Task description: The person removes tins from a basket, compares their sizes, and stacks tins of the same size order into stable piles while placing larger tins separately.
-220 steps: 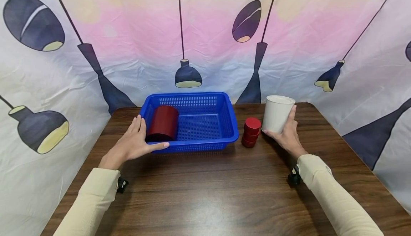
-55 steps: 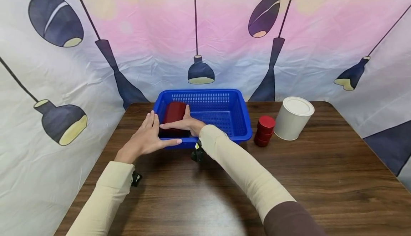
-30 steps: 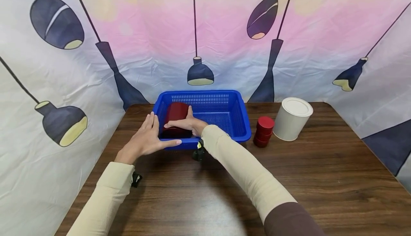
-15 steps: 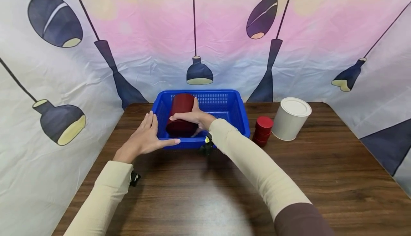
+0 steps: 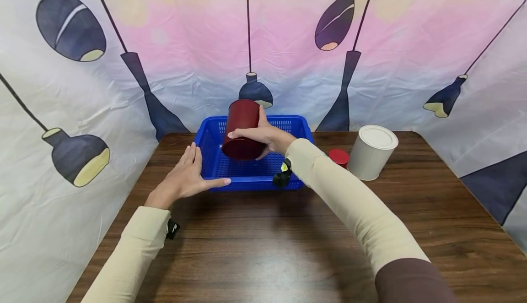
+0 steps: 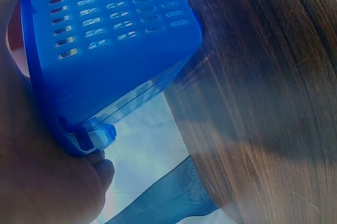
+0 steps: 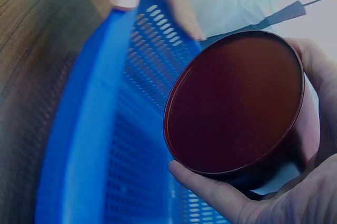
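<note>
My right hand [image 5: 267,136] grips a dark red cylindrical can [image 5: 244,122] and holds it tilted above the blue plastic basket [image 5: 251,184]. In the right wrist view, the flat round end of the can [image 7: 237,103] faces the camera, with thumb and fingers around its sides. My left hand [image 5: 183,177] rests on the basket's front left corner, fingers straight along the left rim and thumb along the front one. The left wrist view shows the slotted outside wall of the basket [image 6: 121,39] beside the left palm [image 6: 47,166].
Right of the basket stands a red stack of round tins [image 5: 339,156], partly hidden by the right arm. A white can [image 5: 372,152] with a lid stands beside it. The brown wooden table [image 5: 247,239] meets a printed cloth backdrop [image 5: 185,65] behind.
Earlier the right hand let go of the white can and reached into the basket. Since then it has lifted the red can up and to the right. The left hand has stayed on the rim.
</note>
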